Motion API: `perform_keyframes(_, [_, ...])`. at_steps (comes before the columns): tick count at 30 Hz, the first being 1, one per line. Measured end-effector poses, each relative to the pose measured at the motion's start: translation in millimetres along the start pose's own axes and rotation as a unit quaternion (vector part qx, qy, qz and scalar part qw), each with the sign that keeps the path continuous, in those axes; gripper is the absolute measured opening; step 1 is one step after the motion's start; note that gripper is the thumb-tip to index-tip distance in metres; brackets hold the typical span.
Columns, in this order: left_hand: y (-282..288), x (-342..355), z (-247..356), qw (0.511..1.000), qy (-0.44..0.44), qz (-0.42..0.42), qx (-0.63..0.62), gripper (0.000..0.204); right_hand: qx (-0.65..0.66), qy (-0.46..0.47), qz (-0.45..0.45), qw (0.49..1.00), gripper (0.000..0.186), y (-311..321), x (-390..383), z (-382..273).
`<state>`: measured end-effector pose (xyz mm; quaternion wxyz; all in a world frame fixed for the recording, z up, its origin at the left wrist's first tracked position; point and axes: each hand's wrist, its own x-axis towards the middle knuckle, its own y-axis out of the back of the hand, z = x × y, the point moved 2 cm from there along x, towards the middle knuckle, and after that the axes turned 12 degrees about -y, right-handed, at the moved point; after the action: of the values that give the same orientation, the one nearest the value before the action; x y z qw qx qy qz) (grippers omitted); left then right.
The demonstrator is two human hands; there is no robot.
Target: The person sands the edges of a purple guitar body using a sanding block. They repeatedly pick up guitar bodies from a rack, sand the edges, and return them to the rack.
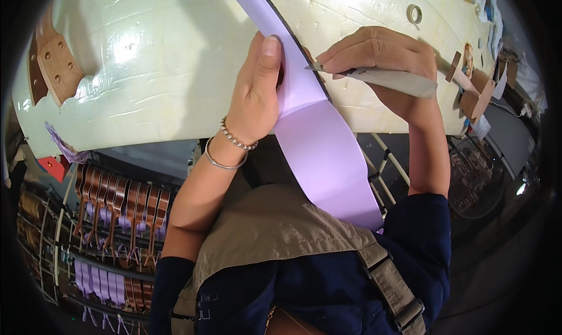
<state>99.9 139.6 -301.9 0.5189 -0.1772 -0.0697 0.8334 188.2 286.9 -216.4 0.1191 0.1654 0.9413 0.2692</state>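
Observation:
A glossy light-purple instrument body (322, 142) leans from the table against my lap, its side turned up and a thin dark strip running along its right edge. My left hand (257, 86) is closed round its left side, the thumb pointing up and the other fingers partly hidden. In my right hand (377, 54) is a knife (398, 80) with a pale, wrapped-looking handle. Its narrow blade tip meets the dark-edged rim of the purple body, close to where the side bends.
The pale, film-covered table (158, 83) bears wooden headstocks (58, 68) at the left and a tape roll (414, 14) at the back right. A wooden piece (477, 95) sits at the right edge. Racks of instruments with brown necks (120, 197) stand lower left.

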Motion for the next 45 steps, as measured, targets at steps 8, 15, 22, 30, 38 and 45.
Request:
perform_keyframes(8, [3, 2, 0, 0.999, 0.015, -0.018, -0.028, 0.063, 0.003, -0.037, 0.032, 0.999, 0.021, -3, 2, -2])
perform_keyframes(15, [-3, 3, 3, 0.999, 0.002, 0.011, -0.039, 0.065, 0.007, -0.03, 0.017, 0.999, 0.02, 0, -8, 0])
perform_keyframes(22, [-2, 5, 7, 1.0, 0.0, -0.004, -0.024, 0.065, 0.023, -0.047, -0.009, 0.999, 0.019, 5, -18, -3])
perform_keyframes(30, [-5, 6, 12, 0.999, 0.0, 0.005, -0.035, 0.065, 0.012, -0.045, 0.042, 0.998, 0.017, -3, -14, -2])
perform_keyframes(38, [-4, 7, 6, 0.999, -0.009, -0.002, -0.041, 0.064, 0.029, -0.055, -0.005, 0.998, 0.018, 4, -31, -3])
perform_keyframes(45, [-9, 6, 14, 0.998, 0.002, 0.003, -0.062, 0.065, 0.05, -0.049, -0.018, 0.997, 0.021, 4, -36, -1])
